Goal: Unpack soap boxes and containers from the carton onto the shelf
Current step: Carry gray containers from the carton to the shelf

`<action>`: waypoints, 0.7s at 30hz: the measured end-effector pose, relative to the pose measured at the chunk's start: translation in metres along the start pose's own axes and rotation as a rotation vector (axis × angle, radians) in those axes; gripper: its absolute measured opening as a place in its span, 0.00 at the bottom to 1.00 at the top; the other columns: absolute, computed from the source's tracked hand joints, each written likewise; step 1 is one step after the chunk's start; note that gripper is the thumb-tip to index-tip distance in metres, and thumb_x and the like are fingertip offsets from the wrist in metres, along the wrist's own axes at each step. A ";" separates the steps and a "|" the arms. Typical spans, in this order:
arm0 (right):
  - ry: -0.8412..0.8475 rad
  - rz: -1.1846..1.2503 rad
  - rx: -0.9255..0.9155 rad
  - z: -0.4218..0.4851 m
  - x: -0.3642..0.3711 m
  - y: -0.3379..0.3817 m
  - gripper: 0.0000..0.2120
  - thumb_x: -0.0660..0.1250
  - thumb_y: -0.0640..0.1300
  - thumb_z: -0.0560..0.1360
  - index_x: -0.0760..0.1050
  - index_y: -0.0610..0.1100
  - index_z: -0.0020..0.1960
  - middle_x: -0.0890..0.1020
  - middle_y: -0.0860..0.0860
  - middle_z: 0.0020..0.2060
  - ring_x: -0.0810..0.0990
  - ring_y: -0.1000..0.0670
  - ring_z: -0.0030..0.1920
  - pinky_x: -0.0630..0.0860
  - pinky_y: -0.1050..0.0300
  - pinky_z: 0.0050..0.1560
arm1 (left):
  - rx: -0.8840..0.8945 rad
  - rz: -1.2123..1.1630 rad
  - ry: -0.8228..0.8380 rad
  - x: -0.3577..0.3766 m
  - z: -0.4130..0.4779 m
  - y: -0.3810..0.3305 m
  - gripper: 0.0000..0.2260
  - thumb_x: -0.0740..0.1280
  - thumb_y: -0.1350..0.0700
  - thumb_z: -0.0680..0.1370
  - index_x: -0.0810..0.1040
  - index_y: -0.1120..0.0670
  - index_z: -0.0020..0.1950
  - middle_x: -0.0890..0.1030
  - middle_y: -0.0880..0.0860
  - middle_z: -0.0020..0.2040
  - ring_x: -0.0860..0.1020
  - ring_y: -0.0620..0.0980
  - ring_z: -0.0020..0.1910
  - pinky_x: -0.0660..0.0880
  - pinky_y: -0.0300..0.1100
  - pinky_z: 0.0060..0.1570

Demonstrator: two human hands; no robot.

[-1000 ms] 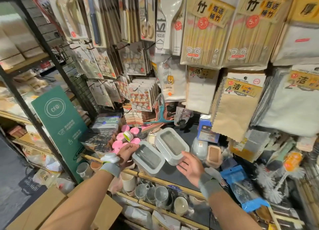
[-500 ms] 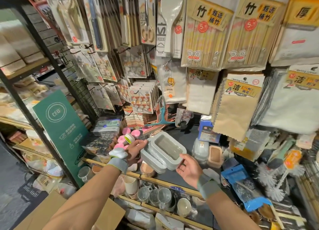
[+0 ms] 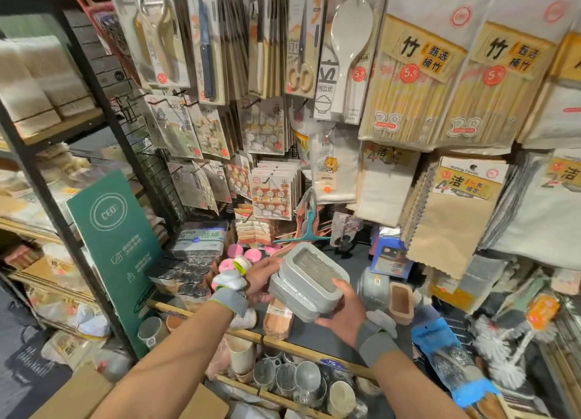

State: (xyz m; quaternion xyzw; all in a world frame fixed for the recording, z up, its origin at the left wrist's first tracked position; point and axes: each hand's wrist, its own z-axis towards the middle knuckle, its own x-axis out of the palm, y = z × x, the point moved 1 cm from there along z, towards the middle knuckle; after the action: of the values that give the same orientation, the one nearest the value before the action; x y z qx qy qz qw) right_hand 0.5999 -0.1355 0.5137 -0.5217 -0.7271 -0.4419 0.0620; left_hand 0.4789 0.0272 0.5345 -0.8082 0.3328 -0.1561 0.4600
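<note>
Looks like the placing step. Both hands are carrying a stack of two grey containers (image 3: 309, 275) with see-through lids, held just above the shelf (image 3: 283, 343) and not set down yet. The left hand (image 3: 259, 282) has its fingers wrapped on the left end of the stack. The right hand (image 3: 344, 313) cups the near right corner from below, thumb clamped over the lid rim. So both hands are closed on the stack and neither is free.

Next move, I reckon, is picking a flat patch and lowering the pair level so the top one doesn't slide off the bottom one. Space is tight though:

- A peach-coloured pack (image 3: 278, 321) sits right under the stack.
- Some pink round caps (image 3: 234, 253) are just behind the left hand.
- A grey lidded jar (image 3: 372, 288) and a little terracotta box (image 3: 401, 302) crowd the right side.

The only bare dark shelf I can spot is a strip near the front rail and a bit behind the stack, under the hanging cloths.

The carton (image 3: 72, 396) is down in the bottom-left corner, well apart from the hands. I can't tell what's left in it.
</note>
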 end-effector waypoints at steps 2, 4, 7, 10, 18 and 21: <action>-0.019 0.009 -0.002 0.001 0.006 -0.001 0.20 0.65 0.49 0.73 0.71 0.50 0.64 0.78 0.44 0.60 0.77 0.41 0.59 0.77 0.38 0.49 | -0.004 -0.027 0.015 -0.002 0.000 -0.001 0.05 0.63 0.51 0.79 0.76 0.50 0.52 0.79 0.49 0.37 0.77 0.44 0.35 0.74 0.37 0.34; -0.048 0.004 -0.022 0.002 0.013 -0.003 0.20 0.65 0.49 0.74 0.70 0.50 0.65 0.78 0.44 0.60 0.77 0.43 0.57 0.77 0.43 0.50 | -0.018 -0.097 0.044 -0.005 0.000 -0.002 0.08 0.62 0.51 0.80 0.76 0.50 0.57 0.80 0.48 0.33 0.78 0.43 0.29 0.74 0.35 0.29; -0.063 0.019 -0.026 0.004 0.022 -0.005 0.20 0.65 0.48 0.74 0.70 0.48 0.66 0.78 0.43 0.60 0.77 0.43 0.54 0.76 0.46 0.47 | -0.027 -0.223 0.075 -0.005 -0.003 -0.007 0.09 0.59 0.50 0.81 0.76 0.50 0.56 0.81 0.47 0.29 0.78 0.43 0.25 0.74 0.34 0.24; -0.075 0.019 -0.043 0.008 0.028 -0.007 0.21 0.65 0.47 0.74 0.69 0.48 0.66 0.78 0.45 0.56 0.76 0.43 0.53 0.75 0.47 0.46 | -0.041 -0.237 0.102 -0.006 -0.004 -0.013 0.14 0.56 0.44 0.81 0.75 0.52 0.51 0.79 0.47 0.26 0.76 0.42 0.21 0.70 0.31 0.21; -0.040 -0.024 -0.091 0.011 0.033 -0.003 0.22 0.74 0.47 0.65 0.72 0.51 0.57 0.74 0.43 0.60 0.73 0.39 0.60 0.76 0.41 0.48 | -0.010 -0.234 0.164 -0.005 0.001 -0.024 0.14 0.56 0.43 0.80 0.76 0.50 0.53 0.84 0.47 0.35 0.82 0.43 0.32 0.76 0.35 0.26; -0.008 -0.033 -0.109 0.014 0.036 -0.006 0.18 0.71 0.43 0.70 0.71 0.52 0.58 0.73 0.45 0.60 0.72 0.40 0.60 0.76 0.41 0.45 | 0.015 -0.115 0.137 -0.008 0.000 -0.029 0.07 0.62 0.45 0.79 0.74 0.48 0.50 0.80 0.47 0.40 0.78 0.44 0.38 0.75 0.35 0.29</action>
State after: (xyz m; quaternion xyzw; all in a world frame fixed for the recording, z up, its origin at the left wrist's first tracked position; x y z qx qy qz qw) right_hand 0.5843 -0.1004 0.5215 -0.5139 -0.7109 -0.4797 0.0235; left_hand 0.4846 0.0435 0.5598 -0.8100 0.3153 -0.2395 0.4326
